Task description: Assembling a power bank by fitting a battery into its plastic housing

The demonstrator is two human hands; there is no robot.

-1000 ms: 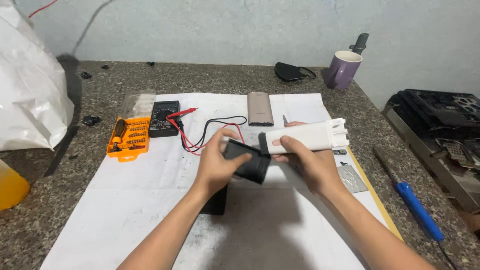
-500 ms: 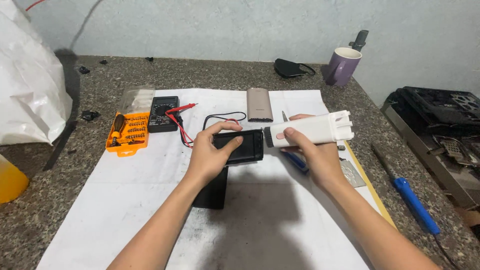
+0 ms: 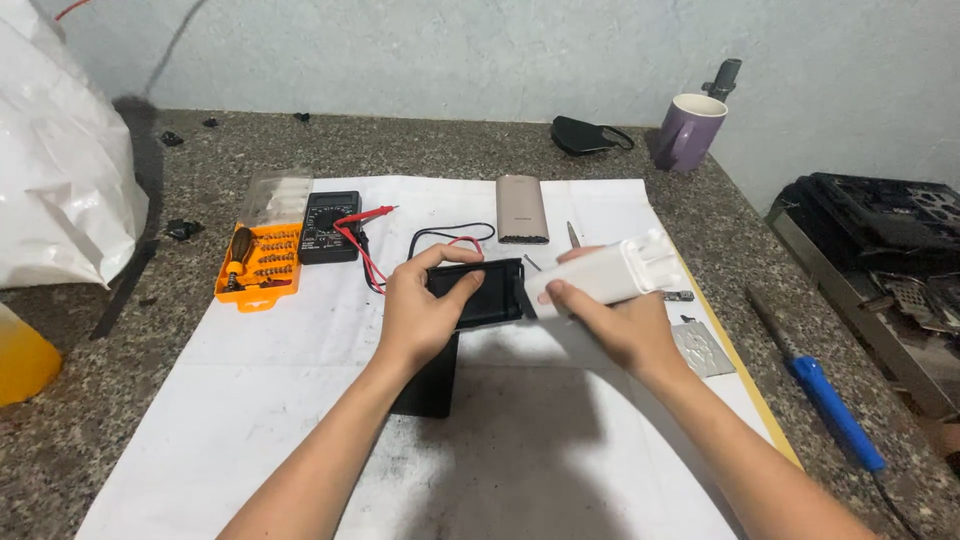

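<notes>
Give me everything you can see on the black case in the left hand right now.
The black case is a flat rectangular shell, apparently plastic, with rounded corners and a raised rim around a shallow hollow that faces up. It is held roughly level just above the white paper sheet, long side across the view. The left hand grips its left end, thumb lying in the hollow, fingers over the far edge. Its right end meets the white block held by the right hand.
</notes>
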